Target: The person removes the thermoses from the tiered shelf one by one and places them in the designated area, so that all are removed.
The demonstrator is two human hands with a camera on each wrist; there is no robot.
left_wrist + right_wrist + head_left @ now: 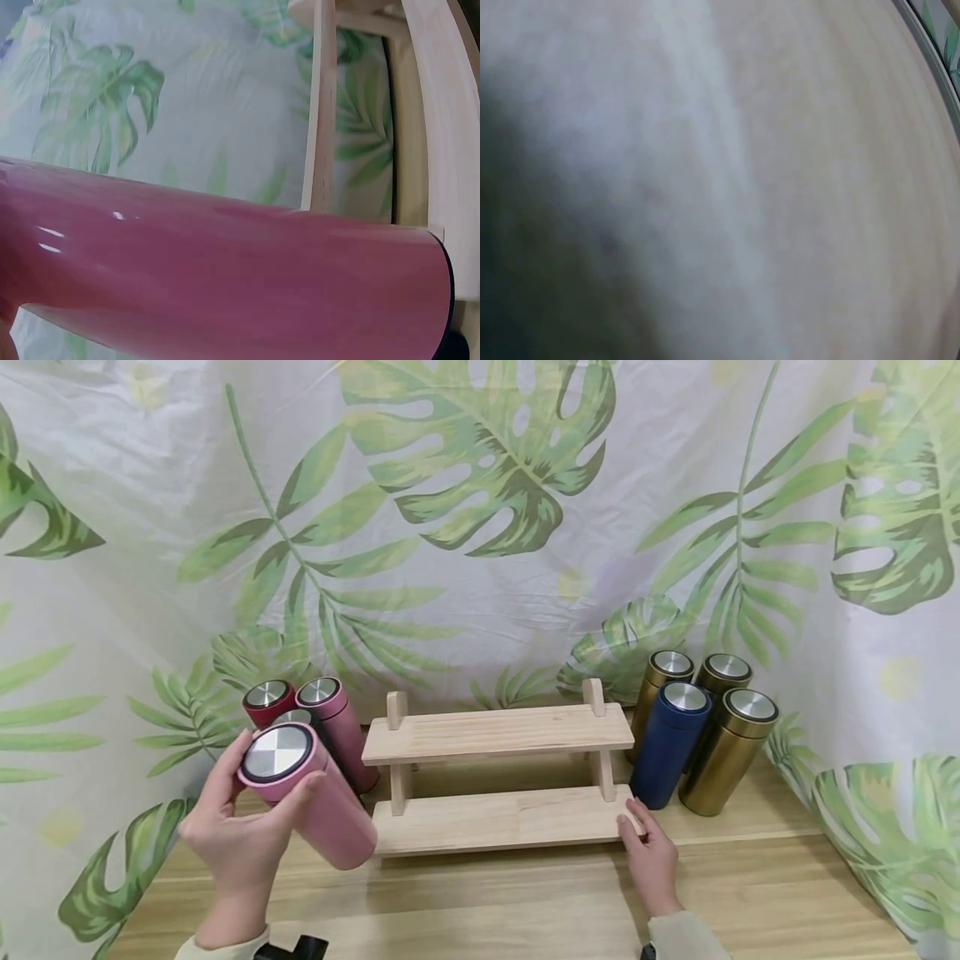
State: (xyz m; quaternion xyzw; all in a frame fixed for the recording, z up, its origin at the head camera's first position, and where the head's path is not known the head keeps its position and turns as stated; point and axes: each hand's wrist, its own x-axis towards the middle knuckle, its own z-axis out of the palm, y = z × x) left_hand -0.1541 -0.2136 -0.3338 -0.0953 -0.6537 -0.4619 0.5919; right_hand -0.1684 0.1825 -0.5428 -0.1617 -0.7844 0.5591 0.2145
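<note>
My left hand (243,835) grips a pink thermos bottle (337,818) near its silver-topped lid, thumb on one side and fingers on the other. The bottle is tilted, its base pointing right toward the left end of a two-tier wooden shelf (495,822). In the left wrist view the pink bottle (225,277) lies across the lower part, overlapping the pale wood of the shelf (450,135). At the shelf's lower right corner, my right hand (654,860) holds the board, thumb by the front edge and fingers at the end. The right wrist view is mostly blurred.
Behind the held bottle stand a red bottle (268,700), another pink bottle (341,727) and a dark one (294,717), partly hidden. Right of the shelf, a blue bottle (670,747) stands among several gold bottles (726,760). A leaf-print cloth (495,593) hangs behind the wooden table (487,910).
</note>
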